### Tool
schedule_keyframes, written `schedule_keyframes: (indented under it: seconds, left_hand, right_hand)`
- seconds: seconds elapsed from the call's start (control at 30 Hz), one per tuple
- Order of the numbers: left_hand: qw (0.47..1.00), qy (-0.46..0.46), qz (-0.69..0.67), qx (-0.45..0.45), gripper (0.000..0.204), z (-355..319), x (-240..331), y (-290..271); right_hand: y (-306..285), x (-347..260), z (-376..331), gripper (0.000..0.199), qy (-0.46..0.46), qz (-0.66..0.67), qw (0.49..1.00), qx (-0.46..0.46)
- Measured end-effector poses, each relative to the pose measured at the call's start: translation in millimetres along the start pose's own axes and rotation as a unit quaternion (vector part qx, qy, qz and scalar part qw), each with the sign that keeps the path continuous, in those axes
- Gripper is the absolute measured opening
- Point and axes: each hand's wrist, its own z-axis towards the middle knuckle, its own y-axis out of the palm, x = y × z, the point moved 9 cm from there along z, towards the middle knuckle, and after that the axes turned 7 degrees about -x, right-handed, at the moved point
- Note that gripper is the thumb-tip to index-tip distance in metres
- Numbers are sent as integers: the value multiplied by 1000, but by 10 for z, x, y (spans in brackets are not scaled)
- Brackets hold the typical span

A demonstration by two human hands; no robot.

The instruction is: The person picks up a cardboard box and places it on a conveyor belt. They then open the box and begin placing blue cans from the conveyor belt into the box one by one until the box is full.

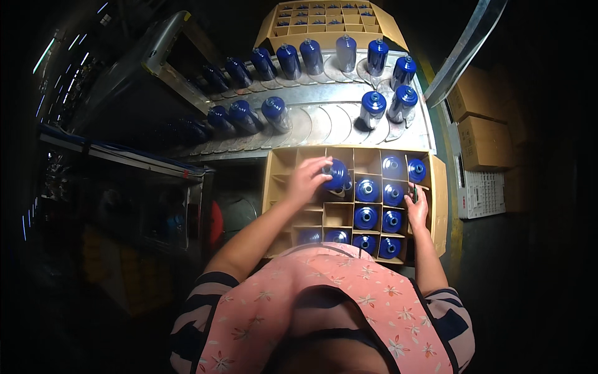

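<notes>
My left hand (306, 179) is closed round the top of a blue glass bottle (337, 174), over the middle cells of a divided cardboard box (440, 206). The bottle is tilted, and part of it hides behind my fingers. At the box's right side my right hand (418, 209) has its fingers pinched round something small and dark in the right-hand column; what it is I cannot make out. Several blue bottles (367, 191) stand upright in the cells between my hands and nearest me. Some cells at the left, such as this one (338, 214), hold no bottle.
Beyond the box runs a conveyor (321, 93) of overlapping metal plates, carrying several upright blue bottles (373, 110). A second divided carton (268, 31) stands behind it. Metal frame posts (180, 78) rise at the left; stacked cardboard boxes (486, 142) and a white crate (481, 194) stand at the right.
</notes>
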Motion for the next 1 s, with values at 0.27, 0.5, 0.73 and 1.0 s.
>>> schedule_keyframes:
  seconds: [0.27, 0.5, 0.73, 1.0]
  left_hand:
    - [993, 32, -78, 80, 35, 1230, 330, -900]
    - [993, -58, 70, 77, 34, 2422, -631, -354]
    - [991, -80, 103, 2, 35, 2851, -1102, 549]
    - [984, 38, 64, 164, 40, 2433, -994, -272]
  right_hand:
    - [57, -179, -8, 40, -29, -55, 992, 110]
    - [177, -15, 315, 38, 21, -62, 993, 103]
    - [106, 89, 507, 40, 18, -72, 989, 128]
    - [186, 103, 486, 40, -2, -92, 986, 139]
